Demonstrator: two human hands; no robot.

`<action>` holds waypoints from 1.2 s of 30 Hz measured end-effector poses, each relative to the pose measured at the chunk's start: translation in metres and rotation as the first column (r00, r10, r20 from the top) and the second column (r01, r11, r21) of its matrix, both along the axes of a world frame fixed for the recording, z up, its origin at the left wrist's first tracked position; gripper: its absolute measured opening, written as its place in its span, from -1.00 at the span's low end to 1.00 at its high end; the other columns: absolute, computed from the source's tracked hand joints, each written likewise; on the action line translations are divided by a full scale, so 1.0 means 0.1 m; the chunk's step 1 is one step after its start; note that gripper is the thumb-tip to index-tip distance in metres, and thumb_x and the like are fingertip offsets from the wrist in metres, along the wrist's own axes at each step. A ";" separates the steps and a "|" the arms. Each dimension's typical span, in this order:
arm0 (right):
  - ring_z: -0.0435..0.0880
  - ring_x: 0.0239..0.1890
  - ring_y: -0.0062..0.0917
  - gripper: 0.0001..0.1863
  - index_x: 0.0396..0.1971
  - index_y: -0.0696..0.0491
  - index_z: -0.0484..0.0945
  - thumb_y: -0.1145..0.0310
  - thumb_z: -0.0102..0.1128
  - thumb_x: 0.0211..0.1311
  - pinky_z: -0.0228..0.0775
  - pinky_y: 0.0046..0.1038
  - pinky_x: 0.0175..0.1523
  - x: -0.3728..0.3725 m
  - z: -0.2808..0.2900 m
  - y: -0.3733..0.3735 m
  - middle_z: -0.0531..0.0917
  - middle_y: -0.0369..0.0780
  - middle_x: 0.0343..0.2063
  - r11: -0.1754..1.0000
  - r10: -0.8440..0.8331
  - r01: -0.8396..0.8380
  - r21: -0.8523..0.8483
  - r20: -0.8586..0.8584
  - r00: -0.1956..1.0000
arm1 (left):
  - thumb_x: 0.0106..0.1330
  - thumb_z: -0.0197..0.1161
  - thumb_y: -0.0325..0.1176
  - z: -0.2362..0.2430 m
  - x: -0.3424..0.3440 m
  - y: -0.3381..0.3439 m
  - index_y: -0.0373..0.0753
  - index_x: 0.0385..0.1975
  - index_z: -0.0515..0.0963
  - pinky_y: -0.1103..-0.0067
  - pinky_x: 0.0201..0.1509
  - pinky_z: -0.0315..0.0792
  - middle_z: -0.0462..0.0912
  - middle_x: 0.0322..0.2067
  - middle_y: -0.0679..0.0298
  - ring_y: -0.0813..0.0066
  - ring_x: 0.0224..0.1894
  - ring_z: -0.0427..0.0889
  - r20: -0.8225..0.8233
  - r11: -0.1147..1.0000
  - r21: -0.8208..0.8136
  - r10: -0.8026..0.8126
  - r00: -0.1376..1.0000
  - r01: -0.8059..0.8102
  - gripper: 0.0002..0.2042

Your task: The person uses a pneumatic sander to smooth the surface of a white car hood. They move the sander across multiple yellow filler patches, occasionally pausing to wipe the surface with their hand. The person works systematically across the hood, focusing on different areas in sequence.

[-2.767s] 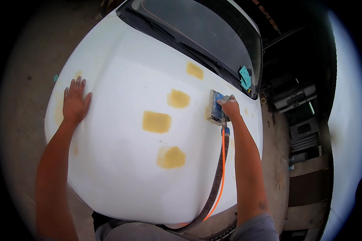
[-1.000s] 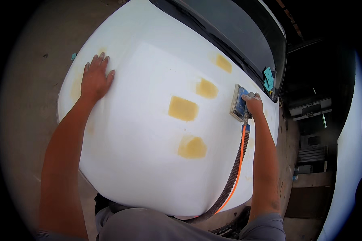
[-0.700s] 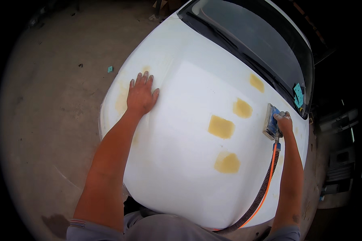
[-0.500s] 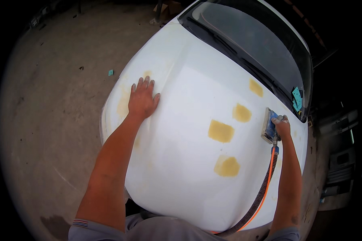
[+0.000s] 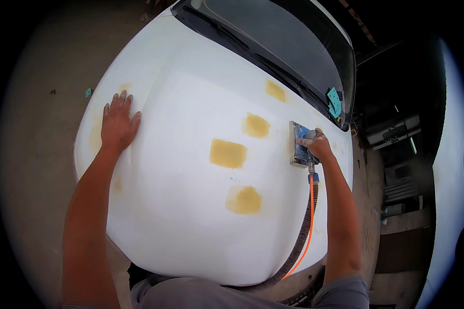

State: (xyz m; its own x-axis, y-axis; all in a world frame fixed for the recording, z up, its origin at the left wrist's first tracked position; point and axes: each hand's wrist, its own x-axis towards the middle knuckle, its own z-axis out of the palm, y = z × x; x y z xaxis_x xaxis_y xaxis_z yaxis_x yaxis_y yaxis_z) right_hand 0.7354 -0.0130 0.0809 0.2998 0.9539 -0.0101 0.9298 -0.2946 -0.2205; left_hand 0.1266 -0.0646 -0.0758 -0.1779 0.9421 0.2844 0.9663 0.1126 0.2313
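My right hand (image 5: 319, 144) is closed around a blue air sander (image 5: 299, 145), whose rectangular pad rests on the right part of a white car hood (image 5: 175, 206). From the sander a black ribbed hose (image 5: 300, 242) and a thin orange air line (image 5: 310, 226) curve down toward my body. My left hand (image 5: 119, 122) lies flat on the hood's left side, fingers spread, holding nothing. Between my hands several yellowish filler patches show on the white surface, among them a squarish patch (image 5: 228, 153) and a lower patch (image 5: 244, 200). Fainter yellow marks show near my left fingertips.
Beyond the hood are the dark windshield (image 5: 283, 36) and wipers (image 5: 252, 54). Turquoise perforated sanding sheets (image 5: 334, 102) lie at the windshield's right lower corner. A small turquoise scrap (image 5: 88, 92) is on the concrete floor (image 5: 41, 154) at left. Car-part-like panels (image 5: 397, 134) stand at right.
The whole view has swung right, so the car and both hands appear farther left. My right hand still grips the sander on the hood's right part; my left hand stays flat.
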 end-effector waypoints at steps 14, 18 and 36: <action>0.71 0.21 -0.14 0.22 0.43 0.39 0.30 -0.11 0.73 -0.07 0.50 -0.37 0.33 -0.14 0.10 -0.35 0.68 0.18 0.15 0.996 -0.001 -0.001 -0.085 -0.020 1.000 | 0.56 0.11 -0.05 -0.12 0.02 0.06 -0.20 0.52 0.32 0.12 0.69 -0.02 0.24 0.58 0.14 0.14 0.64 0.12 -0.017 1.000 0.007 -0.007 1.000 0.007 -0.39; 0.66 0.28 -0.11 0.22 0.43 0.38 0.30 -0.13 0.71 -0.06 0.46 -0.34 0.37 -0.16 0.12 -0.61 0.64 0.21 0.20 0.975 0.123 -0.096 -0.199 0.125 0.984 | 0.56 0.12 -0.06 -0.09 0.03 0.05 -0.21 0.51 0.33 0.12 0.69 -0.01 0.24 0.58 0.14 0.12 0.64 0.13 -0.023 1.000 0.026 -0.012 1.000 0.013 -0.40; 0.74 0.14 -0.21 0.21 0.42 0.44 0.28 -0.08 0.71 -0.03 0.54 -0.39 0.25 -0.13 0.05 -0.52 0.69 0.16 0.11 0.993 0.094 -0.084 -0.084 0.118 0.989 | 0.57 0.11 -0.07 0.02 0.07 0.01 -0.22 0.49 0.36 0.12 0.69 -0.01 0.24 0.58 0.13 0.14 0.64 0.12 -0.016 1.000 0.001 0.002 1.000 -0.002 -0.42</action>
State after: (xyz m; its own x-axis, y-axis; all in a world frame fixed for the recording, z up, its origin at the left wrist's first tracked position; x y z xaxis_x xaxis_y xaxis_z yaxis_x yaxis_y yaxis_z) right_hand 0.7224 -0.0653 0.0863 0.2173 0.9746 -0.0545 0.9716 -0.2213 -0.0836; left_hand 0.1336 -0.0632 -0.0738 -0.1753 0.9413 0.2886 0.9697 0.1144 0.2160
